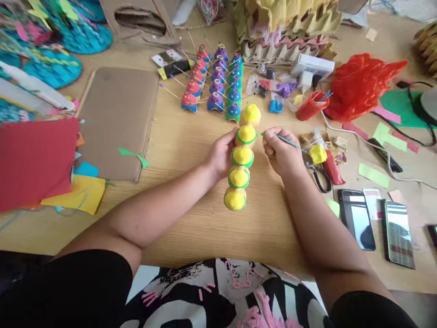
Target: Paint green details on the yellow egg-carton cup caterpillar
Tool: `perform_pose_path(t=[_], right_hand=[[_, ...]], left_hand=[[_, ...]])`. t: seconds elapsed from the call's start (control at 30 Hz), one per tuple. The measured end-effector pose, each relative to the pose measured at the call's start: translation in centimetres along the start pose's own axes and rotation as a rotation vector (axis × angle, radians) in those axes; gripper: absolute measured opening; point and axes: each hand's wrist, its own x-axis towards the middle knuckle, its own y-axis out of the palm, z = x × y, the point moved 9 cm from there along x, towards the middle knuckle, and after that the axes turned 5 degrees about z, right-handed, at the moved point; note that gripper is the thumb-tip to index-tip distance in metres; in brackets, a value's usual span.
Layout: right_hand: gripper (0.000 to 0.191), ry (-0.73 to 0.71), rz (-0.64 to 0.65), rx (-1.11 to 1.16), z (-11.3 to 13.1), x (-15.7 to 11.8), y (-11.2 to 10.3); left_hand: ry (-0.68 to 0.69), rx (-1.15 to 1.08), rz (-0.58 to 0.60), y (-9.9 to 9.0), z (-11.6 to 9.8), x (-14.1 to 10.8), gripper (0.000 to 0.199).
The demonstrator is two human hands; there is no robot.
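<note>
My left hand (223, 155) is closed around the left side of an egg-carton strip (242, 156), which points away from me. Its several humps have yellow tops, and green rims show on all but the farthest. In my right hand (282, 148) I pinch a thin blue stick (290, 142) with a green tip, a small gap to the right of the strip. Beyond the strip stand decorated egg-carton strips: a red and blue one (193, 86), a purple one (216, 85) and a green and blue one (234, 85), several with thin sticks poking out.
A cardboard sheet (118, 118) lies left, near red paper (37, 159). To the right are scissors (321, 177), a red cup (309, 108), a red plastic bag (358, 89) and two phones (357, 218). Egg trays (290, 23) are stacked at the back.
</note>
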Motion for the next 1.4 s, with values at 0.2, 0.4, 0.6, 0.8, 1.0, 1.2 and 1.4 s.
perform_pose_path(t=[0.2, 0.4, 0.6, 0.8, 1.0, 1.2, 1.4], right_hand=[[0.049, -0.083, 0.104, -0.05, 1.0, -0.2, 0.7], [0.043, -0.1, 0.177, -0.187, 0.8, -0.6, 1.1], [0.048, -0.201, 0.12, -0.34, 2.0, -1.4, 1.4], [0.045, -0.224, 0.15, -0.435, 1.9, -1.7, 2.0], [0.047, -0.24, 0.125, -0.43, 1.7, -1.4, 2.0], [0.046, -0.184, 0.166, -0.384, 1.2, -1.3, 2.0], [0.045, -0.139, 0.231, -0.337, 1.3, -1.4, 1.7]], left_hand=[[-0.002, 0.039, -0.026, -0.9, 0.1, 0.5, 0.032], [0.02, 0.051, -0.032, -1.5, 0.0, 0.9, 0.033], [0.04, 0.021, -0.024, -1.7, 0.0, 1.3, 0.029], [0.05, 0.004, -0.022, -1.8, 0.0, 1.3, 0.027], [0.039, 0.018, -0.041, -1.5, 0.1, 0.9, 0.029], [0.048, 0.029, -0.059, -1.4, 0.0, 0.7, 0.028], [-0.025, 0.048, -0.037, -1.1, 0.4, 0.3, 0.029]])
